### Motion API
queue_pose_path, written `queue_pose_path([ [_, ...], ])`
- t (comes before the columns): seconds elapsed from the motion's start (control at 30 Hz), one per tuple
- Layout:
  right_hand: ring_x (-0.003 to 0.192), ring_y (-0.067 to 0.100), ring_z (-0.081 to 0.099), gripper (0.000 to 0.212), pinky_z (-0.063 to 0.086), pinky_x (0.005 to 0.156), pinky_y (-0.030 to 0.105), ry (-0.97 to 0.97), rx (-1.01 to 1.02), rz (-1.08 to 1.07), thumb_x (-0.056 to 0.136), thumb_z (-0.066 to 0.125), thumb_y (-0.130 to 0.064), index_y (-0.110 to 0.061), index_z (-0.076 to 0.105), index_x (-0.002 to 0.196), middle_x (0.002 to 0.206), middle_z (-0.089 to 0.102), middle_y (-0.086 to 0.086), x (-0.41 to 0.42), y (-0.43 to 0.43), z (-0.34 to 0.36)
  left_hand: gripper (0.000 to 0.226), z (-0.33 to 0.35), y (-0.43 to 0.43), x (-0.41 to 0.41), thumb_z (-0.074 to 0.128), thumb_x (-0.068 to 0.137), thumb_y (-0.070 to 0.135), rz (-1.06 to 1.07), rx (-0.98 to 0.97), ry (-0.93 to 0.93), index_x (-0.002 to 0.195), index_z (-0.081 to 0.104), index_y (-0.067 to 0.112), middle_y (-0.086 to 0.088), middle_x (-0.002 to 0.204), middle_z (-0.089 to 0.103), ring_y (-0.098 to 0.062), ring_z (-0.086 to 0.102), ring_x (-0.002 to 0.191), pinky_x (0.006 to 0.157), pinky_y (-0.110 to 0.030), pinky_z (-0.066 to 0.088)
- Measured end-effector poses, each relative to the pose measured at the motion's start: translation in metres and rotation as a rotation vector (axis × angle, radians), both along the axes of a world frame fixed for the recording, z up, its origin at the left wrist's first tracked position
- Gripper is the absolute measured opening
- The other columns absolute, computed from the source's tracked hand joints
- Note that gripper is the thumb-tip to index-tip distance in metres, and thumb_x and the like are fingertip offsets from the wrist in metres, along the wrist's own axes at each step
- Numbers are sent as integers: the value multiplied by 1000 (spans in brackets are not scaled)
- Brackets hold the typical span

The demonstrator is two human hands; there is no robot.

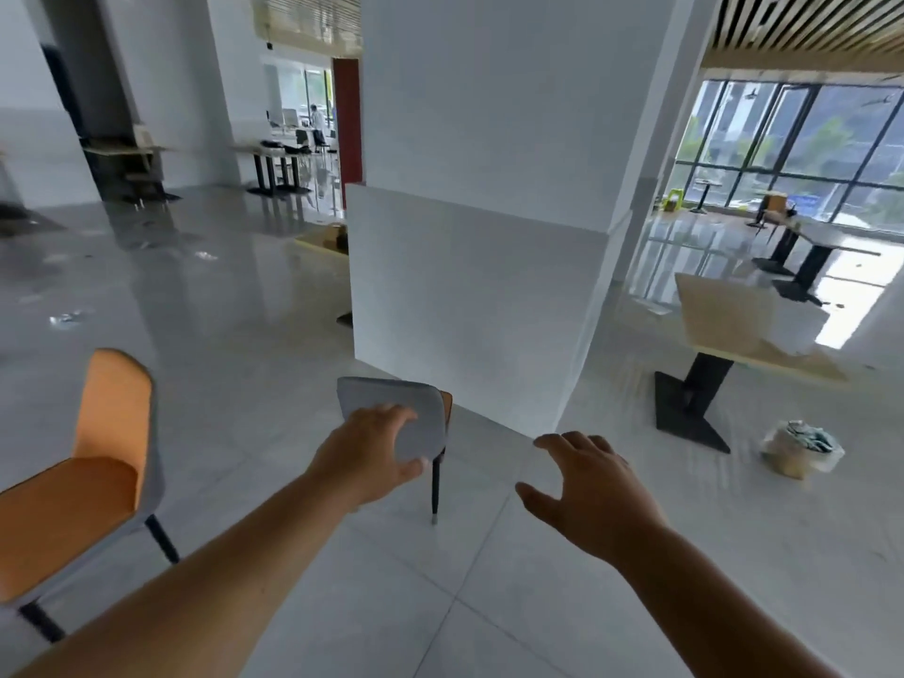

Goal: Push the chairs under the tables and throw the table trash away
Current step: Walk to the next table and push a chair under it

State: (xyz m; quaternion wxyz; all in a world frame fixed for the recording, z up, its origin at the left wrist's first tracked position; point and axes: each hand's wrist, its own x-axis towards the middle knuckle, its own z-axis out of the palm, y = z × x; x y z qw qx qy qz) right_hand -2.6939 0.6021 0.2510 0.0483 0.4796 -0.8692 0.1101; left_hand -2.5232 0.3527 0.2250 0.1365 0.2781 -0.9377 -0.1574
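Observation:
A chair with a grey back (pixel 420 408) and a dark leg stands in front of me, beside the white pillar. My left hand (pixel 372 452) is wrapped over the top of its backrest. To the right of that chair, my right hand (pixel 587 486) hovers open, fingers spread and holding nothing. A second chair (pixel 98 462), orange with a grey shell, stands at the left and faces right. At the right is a wooden table (pixel 724 320) on a black pedestal, with something white on it. On the floor by that table's base sits a bin lined with a plastic bag (pixel 800 450) holding trash.
A wide white pillar (pixel 479 286) rises straight ahead. More tables with black bases (pixel 812 247) stand by the windows at far right and further tables (pixel 274 159) at far left. A low wooden board (pixel 325 239) lies left of the pillar. The grey tiled floor is glossy.

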Motion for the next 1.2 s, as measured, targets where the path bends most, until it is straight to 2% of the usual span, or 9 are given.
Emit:
queue_pose_path([
  [0.17,128,16,48,81,45,102,38,-25,4,48,82,38,-84,-33,46,144,136,59,-9,-137,-72,-23,76,-30,-81,-106,64,79,67,99,31,-91,144,41,34,5,146,48,-20,46,127,94,-42,48],
  [0.3,129,20,48,80,47,101,40,-37,44,161,84,48,-80,-31,44,146,138,58,-5,-241,-154,-52,81,-50,-142,-163,69,76,63,276,38,-152,146,41,32,1,146,48,-22,47,127,96,-43,48],
  [0.43,130,24,49,85,50,99,41,-159,95,273,83,50,-81,-28,39,148,143,55,-2,-307,-239,-83,81,-69,-183,-193,70,76,55,447,85,-266,146,42,29,-1,148,45,-26,45,130,100,-43,46],
  [0.53,127,25,51,83,49,100,40,-202,179,379,85,54,-77,-27,37,149,141,55,-1,-328,-299,-107,79,-84,-214,-210,71,79,51,508,132,-348,148,40,27,-1,150,42,-26,44,130,99,-40,45],
  [0.7,125,24,50,75,52,95,39,-261,253,513,87,57,-71,-30,36,147,140,54,-2,-350,-410,-145,79,-117,-288,-239,71,79,50,556,157,-337,148,38,29,1,151,39,-25,41,132,102,-42,43],
  [0.83,132,22,45,80,50,99,38,-306,325,526,88,58,-71,-35,27,152,147,47,-6,-354,-495,-193,81,-167,-380,-269,73,78,44,501,148,-372,149,35,32,1,159,32,-25,36,138,106,-46,41],
  [1.0,131,20,43,90,51,100,40,-393,463,497,86,64,-67,-37,15,155,150,41,-8,-354,-583,-263,90,-247,-495,-301,78,79,32,392,169,-520,152,27,39,-2,167,13,-29,30,143,106,-48,40],
  [1.1,134,21,42,91,50,100,39,-379,547,528,86,63,-68,-39,11,155,153,38,-8,-355,-624,-295,84,-292,-541,-304,77,80,32,316,239,-645,150,32,42,-1,162,24,-29,39,136,99,-48,44],
  [1.2,129,20,48,88,51,96,37,-373,637,525,87,64,-66,-37,14,155,148,42,-8,-354,-654,-322,62,-328,-561,-302,72,82,27,313,373,-552,137,48,42,6,142,43,-26,52,115,85,-45,51],
])
